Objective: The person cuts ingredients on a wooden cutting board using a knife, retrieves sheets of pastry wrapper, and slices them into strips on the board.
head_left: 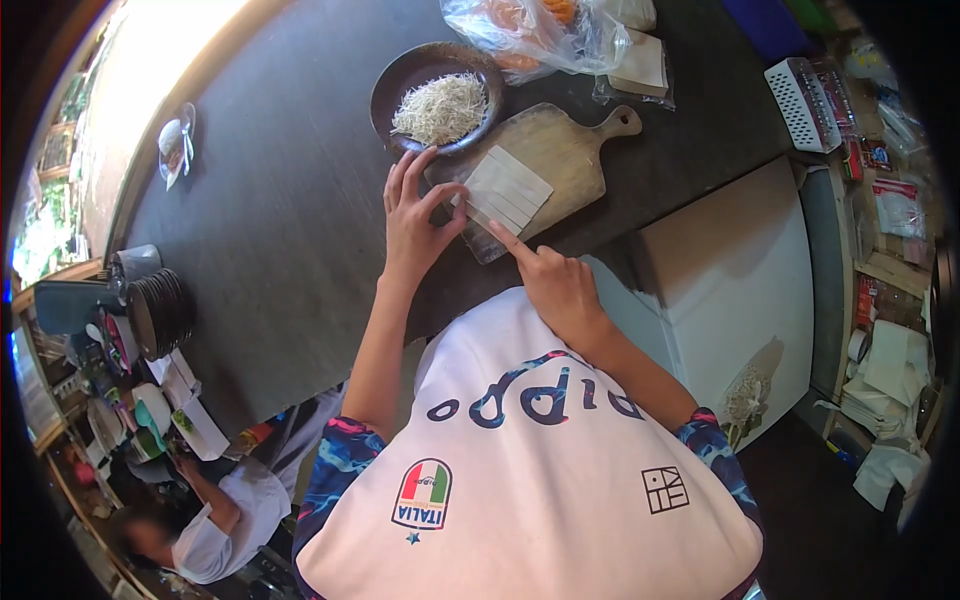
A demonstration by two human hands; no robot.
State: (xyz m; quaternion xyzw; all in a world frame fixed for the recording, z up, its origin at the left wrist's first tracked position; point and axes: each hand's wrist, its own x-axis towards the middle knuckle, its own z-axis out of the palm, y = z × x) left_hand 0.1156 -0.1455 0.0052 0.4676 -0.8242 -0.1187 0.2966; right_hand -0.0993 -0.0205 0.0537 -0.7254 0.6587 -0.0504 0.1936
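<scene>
On a wooden cutting board (575,165) lies a square pale sheet (508,185) cut into several strips. My left hand (420,215) is at the sheet's left corner, thumb and forefinger pinched together; what sits between them is too small to make out. The index finger of my right hand (555,285) points at the sheet's near edge, while its other fingers are curled. Just beyond my left fingertips is a dark round bowl (382,98) holding a heap of thin whitish shreds (440,108).
Plastic bags (540,35) with orange items and a packet of pale sheets (640,65) lie at the table's far side. Stacked dark plates (160,312) stand at left. A white perforated basket (800,105) is at right. Another person (240,520) is at lower left.
</scene>
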